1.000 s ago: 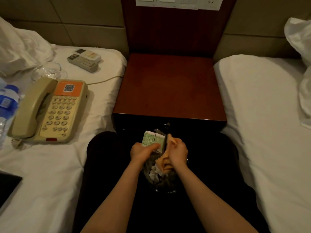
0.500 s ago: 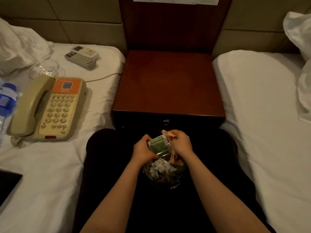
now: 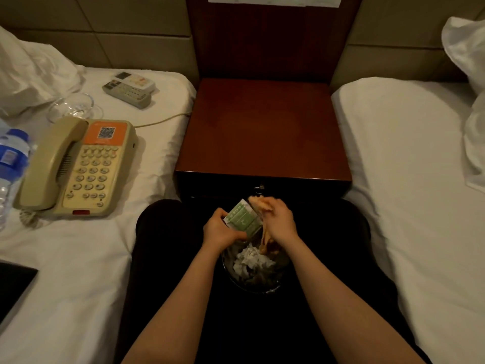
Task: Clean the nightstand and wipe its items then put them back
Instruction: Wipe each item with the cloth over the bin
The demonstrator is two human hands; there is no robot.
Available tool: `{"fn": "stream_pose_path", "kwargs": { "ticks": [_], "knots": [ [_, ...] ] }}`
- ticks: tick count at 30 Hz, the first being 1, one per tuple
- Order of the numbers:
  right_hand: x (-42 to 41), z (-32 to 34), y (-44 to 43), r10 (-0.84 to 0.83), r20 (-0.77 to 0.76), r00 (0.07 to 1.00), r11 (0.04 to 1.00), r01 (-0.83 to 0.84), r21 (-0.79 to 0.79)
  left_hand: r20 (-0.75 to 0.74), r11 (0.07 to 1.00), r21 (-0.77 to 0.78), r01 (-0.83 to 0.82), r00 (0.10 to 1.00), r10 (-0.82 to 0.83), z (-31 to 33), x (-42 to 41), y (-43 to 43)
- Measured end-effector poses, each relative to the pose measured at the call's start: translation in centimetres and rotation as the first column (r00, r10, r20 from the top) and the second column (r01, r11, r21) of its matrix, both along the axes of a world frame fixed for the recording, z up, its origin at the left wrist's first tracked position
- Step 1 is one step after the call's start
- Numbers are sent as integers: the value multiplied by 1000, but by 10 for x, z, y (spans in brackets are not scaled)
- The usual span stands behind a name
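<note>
Head view: the left hand [image 3: 221, 229] grips a packet [image 3: 242, 219]. The right hand [image 3: 279, 222] grips a cloth [image 3: 258, 202] against it, over the bin [image 3: 252, 285] at the nightstand [image 3: 262, 132] front edge. Phone [image 3: 78, 166], remotes [image 3: 128, 89], glass [image 3: 74, 107] and bottle [image 3: 10, 158] lie on the left bed [image 3: 78, 258]. Wiping appears in progress; putting the items back remains.

The square reddish-brown wooden nightstand top [image 3: 262, 132] is smooth and polished, with a dull sheen. The white cloth bed sheets [image 3: 78, 258] look matt and creased. The beige push-button telephone [image 3: 78, 166] is smooth plastic with a slight shine, and the clear round dish [image 3: 74, 107] behind it is glass. The small green-and-white packet [image 3: 242, 219] looks like printed paper, the soft orange rag [image 3: 259, 201] like limp cloth. The crumpled white tissue [image 3: 249, 258] is rough paper. The beige padded wall panels [image 3: 131, 35] look matt.
</note>
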State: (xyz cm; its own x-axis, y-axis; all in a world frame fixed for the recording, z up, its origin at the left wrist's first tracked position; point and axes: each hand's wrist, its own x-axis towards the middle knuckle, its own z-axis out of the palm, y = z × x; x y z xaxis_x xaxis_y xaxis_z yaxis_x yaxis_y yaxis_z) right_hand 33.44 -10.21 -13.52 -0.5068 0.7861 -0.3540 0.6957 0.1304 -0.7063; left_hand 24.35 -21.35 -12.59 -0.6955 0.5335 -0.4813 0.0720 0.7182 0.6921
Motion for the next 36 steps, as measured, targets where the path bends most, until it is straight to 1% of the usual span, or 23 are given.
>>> {"fn": "stream_pose_path", "kwargs": {
  "ticks": [1,2,3,5,6,7,9,11,13,16,17,21,23,25,27,28,30,31,32,33,34,35,36],
  "knots": [
    [3,-2,-1,60,91,994,997,-63,34,12,1000,-5,9,1000,-9,0,1,1],
    [5,-8,2,41,161,986,999,-45,22,31,1000,-8,14,999,-14,-1,3,2],
    [6,-9,1,-30,192,981,999,32,-7,51,1000,-9,0,999,0,-1,3,3],
    [7,-5,1,-275,134,952,952,289,-102,87,997,-1,-80,993,80,0,2,4],
    [4,-5,2,-343,83,936,912,353,-210,98,992,0,-125,987,125,1,1,4],
    [1,-2,2,-355,44,934,867,346,-360,105,987,4,-158,982,157,2,1,4],
    [0,-2,-3,-350,-42,936,701,232,-675,113,986,41,-161,981,155,1,1,5],
    [3,-3,-11,-379,-108,919,553,131,-823,131,988,109,-110,987,96,2,3,7],
    [5,-10,-11,-383,-129,915,499,87,-862,151,982,175,-75,987,48,5,4,7],
    [2,-15,-6,-410,-153,899,515,90,-852,210,957,289,-30,977,-33,10,5,5],
    [2,-13,-6,-428,-148,892,495,94,-864,249,948,318,-9,966,-74,11,6,4],
    [6,-7,-4,-425,-121,897,428,82,-900,461,931,363,47,859,-223,17,3,2],
    [7,-5,-3,-447,-177,877,408,24,-913,473,927,369,69,844,-251,19,-1,1],
    [5,-2,-4,-465,-215,859,399,-13,-917,414,930,347,116,871,-264,19,-4,3],
    [3,5,-7,-458,-213,863,410,-7,-912,314,945,283,165,915,-254,19,-4,4],
    [1,4,-7,-464,-199,863,442,30,-897,262,955,244,166,937,-230,17,-4,4],
    [-3,0,-5,-518,-143,843,580,224,-783,181,970,210,122,970,-161,12,-1,3],
    [-4,-1,-2,-591,-140,794,640,356,-681,153,975,204,92,980,-124,11,1,3],
    [-4,-1,0,-629,-178,757,681,427,-595,124,978,193,74,987,-99,8,2,3],
    [-3,2,1,-609,-244,755,735,419,-533,96,982,173,70,992,-88,7,3,3],
    [-3,4,2,-523,-302,797,815,363,-453,73,986,146,81,993,-93,4,3,3],
    [-2,5,0,-346,-308,886,911,239,-336,52,987,128,97,993,-104,3,4,3],
    [-2,3,-2,-154,-253,955,966,91,-243,36,987,116,111,993,-116,0,4,3]
  ]
}}
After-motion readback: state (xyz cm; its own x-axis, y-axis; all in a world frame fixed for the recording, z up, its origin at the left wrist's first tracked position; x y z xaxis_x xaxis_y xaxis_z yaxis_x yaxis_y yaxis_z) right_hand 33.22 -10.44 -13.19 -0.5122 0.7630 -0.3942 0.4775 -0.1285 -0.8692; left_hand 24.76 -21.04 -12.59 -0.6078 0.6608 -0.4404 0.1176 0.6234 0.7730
